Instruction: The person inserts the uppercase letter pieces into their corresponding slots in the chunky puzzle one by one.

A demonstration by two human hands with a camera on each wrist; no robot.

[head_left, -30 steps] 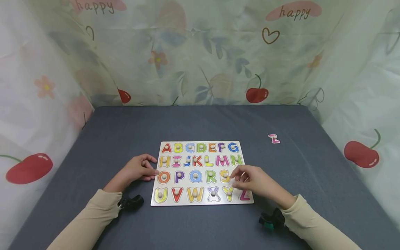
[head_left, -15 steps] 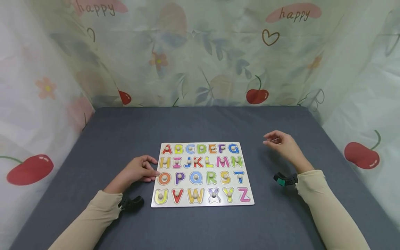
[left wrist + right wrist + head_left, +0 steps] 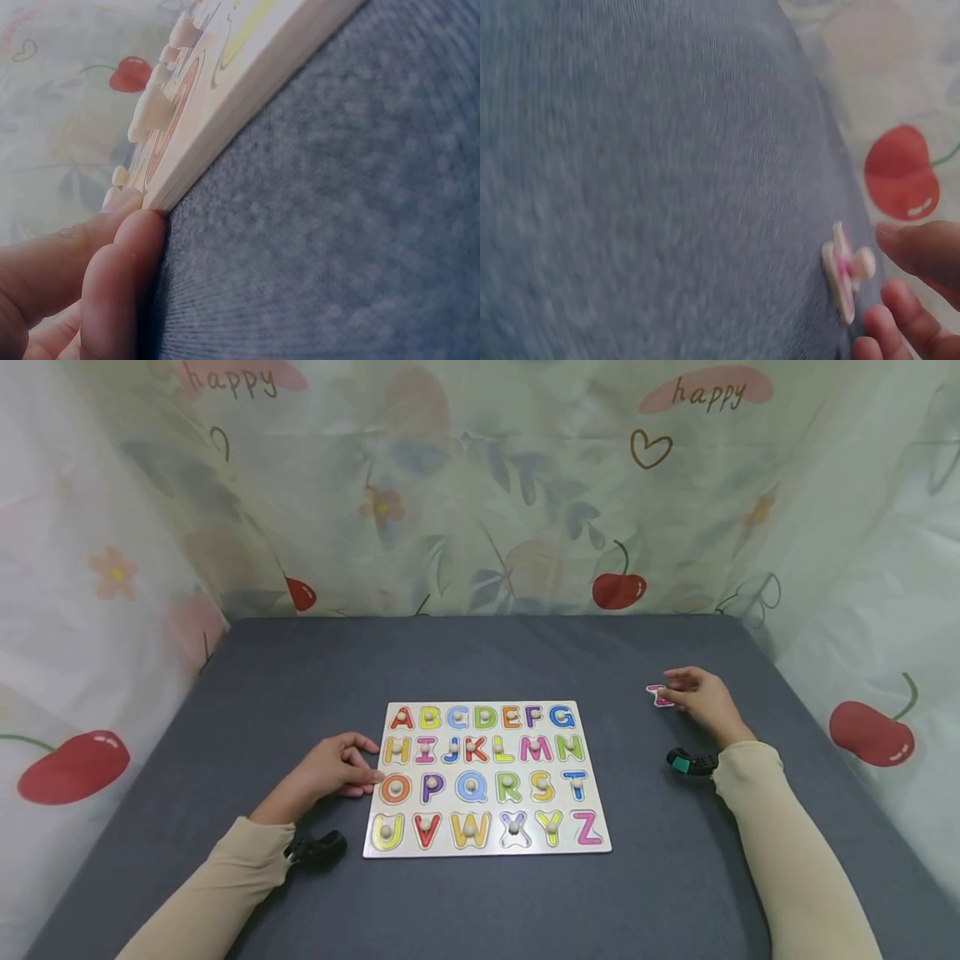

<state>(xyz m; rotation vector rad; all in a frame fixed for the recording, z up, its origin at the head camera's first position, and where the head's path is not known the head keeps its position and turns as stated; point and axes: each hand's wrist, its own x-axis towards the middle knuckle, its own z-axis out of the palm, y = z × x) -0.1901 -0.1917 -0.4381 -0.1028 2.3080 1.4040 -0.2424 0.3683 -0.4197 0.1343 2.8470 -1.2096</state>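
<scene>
A wooden alphabet puzzle board (image 3: 487,808) lies flat on the table, with knobbed letters in its recesses. The Z recess (image 3: 587,828) at the lower right shows a printed pink Z without a knob. My left hand (image 3: 333,768) holds the board's left edge, thumb on top and forefinger against the side, as the left wrist view shows. A loose pink letter Z piece (image 3: 842,271) lies on the table at the right. Around its knob, my right hand (image 3: 701,700) has thumb and fingers apart, close but not visibly touching in the right wrist view.
A dark grey cloth covers the table (image 3: 450,910). Printed curtains (image 3: 465,527) rise behind it and along both sides. Black bands with small devices are on the left wrist (image 3: 318,847) and right wrist (image 3: 690,762).
From over the board's lower right, my right hand has travelled to the far right, down to the loose Z piece. My left hand has stayed at the board's edge.
</scene>
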